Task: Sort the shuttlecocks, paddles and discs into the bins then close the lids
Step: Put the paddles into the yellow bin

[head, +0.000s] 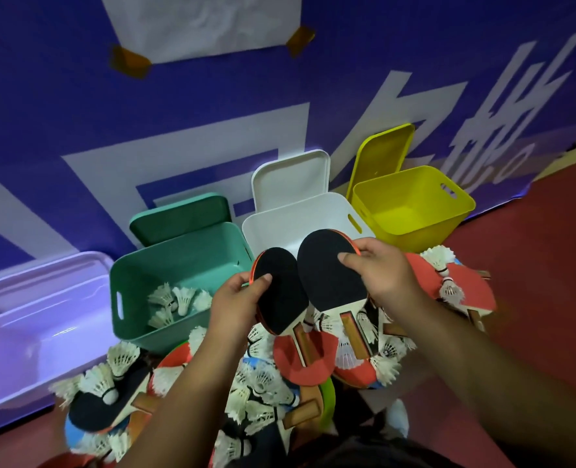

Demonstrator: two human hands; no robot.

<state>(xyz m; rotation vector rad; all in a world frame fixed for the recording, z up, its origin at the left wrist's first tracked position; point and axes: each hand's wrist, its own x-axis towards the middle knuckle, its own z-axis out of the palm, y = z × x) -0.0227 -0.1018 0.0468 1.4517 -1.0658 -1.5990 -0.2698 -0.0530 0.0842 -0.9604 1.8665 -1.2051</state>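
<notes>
My left hand (237, 304) grips the blade edge of a black-faced paddle (281, 292), held above the pile. My right hand (379, 275) pinches the top edge of a second black-faced paddle (328, 270), its handle pointing down. Both paddles hang just in front of the white bin (300, 219), whose lid stands open behind it. The green bin (178, 261) on the left holds several shuttlecocks (178, 300). The yellow bin (411, 206) on the right looks empty, lid upright. A heap of shuttlecocks, red and black paddles (305, 361) and discs lies on the floor below my hands.
A lilac bin (29, 336) with its lid stands at the far left. All bins stand against a blue banner wall. Red floor stretches to the right of the pile. A black paddle (107, 408) with shuttlecocks on it lies at the lower left.
</notes>
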